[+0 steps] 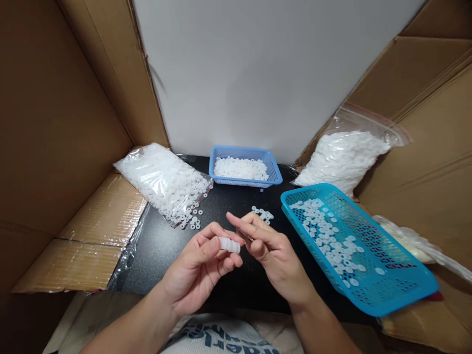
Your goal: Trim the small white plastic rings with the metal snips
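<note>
My left hand is closed around a short stack of white plastic washers, lying sideways between thumb and fingers. Close beside the stack's right end is my right hand, with its fingers stretched out to the left and its thumb apart, lower down. A thin brownish edge shows under its forefinger; what it is I cannot make out. Just beyond the right hand, a small group of loose washers lies on the black tabletop.
At the left lies a clear bag of washers, some spilled from its mouth. A blue basket holding small white pieces stands at the back. On the right are a turquoise basket with washers and a zip bag of white pieces. Cardboard walls flank the table.
</note>
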A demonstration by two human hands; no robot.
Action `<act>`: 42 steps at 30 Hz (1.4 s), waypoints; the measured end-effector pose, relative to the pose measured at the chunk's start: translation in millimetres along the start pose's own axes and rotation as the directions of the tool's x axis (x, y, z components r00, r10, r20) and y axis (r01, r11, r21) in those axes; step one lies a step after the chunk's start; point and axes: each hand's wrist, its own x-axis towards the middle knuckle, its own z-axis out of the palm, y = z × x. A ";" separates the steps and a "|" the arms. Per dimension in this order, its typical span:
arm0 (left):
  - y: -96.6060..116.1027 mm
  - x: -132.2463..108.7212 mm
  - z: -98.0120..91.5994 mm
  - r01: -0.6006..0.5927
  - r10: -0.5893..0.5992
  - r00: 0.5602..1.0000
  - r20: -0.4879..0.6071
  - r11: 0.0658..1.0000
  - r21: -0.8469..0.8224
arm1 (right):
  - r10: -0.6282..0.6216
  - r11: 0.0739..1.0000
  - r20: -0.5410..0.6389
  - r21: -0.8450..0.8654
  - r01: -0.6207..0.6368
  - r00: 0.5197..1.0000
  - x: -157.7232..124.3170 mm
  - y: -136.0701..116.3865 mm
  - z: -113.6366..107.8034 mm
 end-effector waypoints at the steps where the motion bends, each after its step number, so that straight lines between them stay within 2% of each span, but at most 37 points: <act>1: -0.6 -0.3 0.9 -0.022 0.022 1.000 -0.009 1.000 0.000 | -0.022 0.999 -0.050 -0.050 0.020 0.999 -2.3 -2.5 1.9; 5: -4.0 -0.7 5.4 -0.125 0.127 0.990 -0.060 0.992 0.029 | -0.249 0.930 -0.210 -0.323 0.173 0.945 -16.7 -13.5 10.6; 8: -7.0 0.2 9.4 -0.229 0.239 0.963 -0.121 0.969 0.093 | -0.405 0.806 -0.204 -0.539 0.243 0.891 -26.5 -20.1 15.3; 12: -11.1 1.2 13.9 -0.337 0.365 0.914 -0.179 0.926 0.170 | -0.479 0.675 -0.145 -0.691 0.258 0.866 -29.2 -24.8 17.5; 16: -14.9 0.0 15.6 -0.398 0.438 0.883 -0.171 0.890 0.223 | -0.497 0.638 -0.116 -0.720 0.272 0.860 -26.0 -26.3 18.4; 23: -18.6 -2.3 16.2 -0.442 0.506 0.840 -0.198 0.848 0.292 | -0.490 0.652 -0.123 -0.709 0.268 0.863 -25.4 -26.4 21.2; 42: -17.6 -3.9 18.9 -0.458 0.525 0.835 -0.164 0.829 0.322 | -0.526 0.601 -0.075 -0.738 0.308 0.847 -20.6 -27.3 19.7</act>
